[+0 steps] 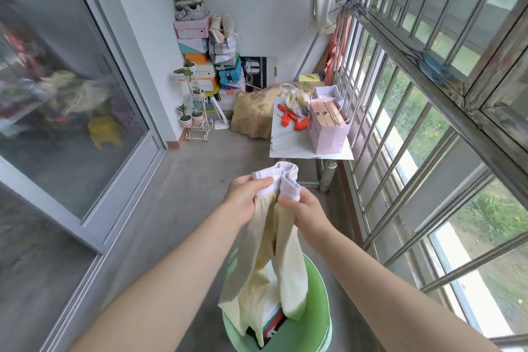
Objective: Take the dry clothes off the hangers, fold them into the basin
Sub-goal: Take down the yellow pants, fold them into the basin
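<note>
While grey concrete floor [194, 188] ran up the middle of the frame, a sliding glass door [65, 111] filled the left side and a barred metal window grille [423, 111] slanted down the right, with grass showing beyond it. At the upper centre, against the white back wall, stood a stack of shoe boxes [200, 60] topped with sneakers, and just left of it a white wire plant stand [194, 111] with small potted plants. A white bench [291, 146] sat right of centre, carrying a pink paper bag [328, 134] and some red-orange scraps [291, 120]. More pale garments [323, 3] hung near the grille at the upper right.

In the lower centre of the frame both bare hands held up a pair of pale yellow trousers [271, 260] by the white ribbed waistband [283, 180]. The left hand [245, 197] had its grip pinched closed on the waistband's left edge, thumb on top; the right hand [305, 211] had its grip closed on the right edge. The waistband was bunched between them. The legs hung straight down, soft and creased, their ends reaching into the green basin [314, 320] at the bottom of the frame. Folded clothes [274, 323] with red, white and green stripes already lay inside the basin beneath the hanging legs.
</note>
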A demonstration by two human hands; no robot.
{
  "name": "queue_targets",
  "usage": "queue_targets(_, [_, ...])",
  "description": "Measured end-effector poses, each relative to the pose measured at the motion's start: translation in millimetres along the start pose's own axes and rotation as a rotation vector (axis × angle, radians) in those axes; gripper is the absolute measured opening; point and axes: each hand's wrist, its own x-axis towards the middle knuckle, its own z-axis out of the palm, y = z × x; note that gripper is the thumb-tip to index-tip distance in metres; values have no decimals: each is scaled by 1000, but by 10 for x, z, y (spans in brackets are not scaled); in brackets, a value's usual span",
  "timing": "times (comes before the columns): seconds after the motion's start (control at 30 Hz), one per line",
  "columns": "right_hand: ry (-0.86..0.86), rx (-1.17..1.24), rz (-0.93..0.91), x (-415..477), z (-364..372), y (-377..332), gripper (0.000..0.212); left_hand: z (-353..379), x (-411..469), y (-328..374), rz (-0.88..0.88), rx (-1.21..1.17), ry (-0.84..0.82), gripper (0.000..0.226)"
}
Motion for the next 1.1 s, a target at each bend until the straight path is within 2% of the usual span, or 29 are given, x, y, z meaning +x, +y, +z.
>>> queue_targets(0.13, [8, -63, -38, -25, 83, -24, 40, 82, -128, -31, 128, 138, -164, 31])
queue_targets(0.3, [-69, -28, -33, -63, 74, -157, 17, 34, -158, 14, 165, 293, -306, 51])
queue_targets(0.37, [-94, -3, -46, -67, 70, -183, 12, 29, -148, 47, 183, 341, -311, 57])
queue_targets(0.53, [-159, 153, -69, -78, 49, -328, 32, 61, -171, 102, 299, 401, -203, 68])
queue_targets(0.67, [-196, 191, -44, -117, 62, -384, 36, 76, -186, 128, 374, 473, -125, 49])
queue_targets(0.8, [-164, 44, -81, -134, 36, -394, 30, 50, -187, 250, 441, 514, -81, 33])
queue_targets(0.87, [-86, 6, -134, -122, -13, -397, 27, 48, -214, 364, 457, 480, -93, 38])
queue_targets(0.97, [146, -20, -155, -46, -158, -365, 24, 52, -299, 552, 479, 426, -135, 39])
queue_targets(1.0, [186, -26, -137, -40, -206, -359, 32, 49, -331, 615, 479, 407, -152, 40])
queue_targets(1.03, [192, -62, -120, -22, -250, -359, 53, 46, -365, 684, 477, 390, -170, 39])
queue_targets(1.07, [164, -123, -93, -32, -291, -371, 74, 43, -392, 729, 468, 379, -192, 39])
queue_targets(1.1, [104, -149, -77, -48, -305, -414, 80, 27, -424, 793, 466, 373, -218, 37])
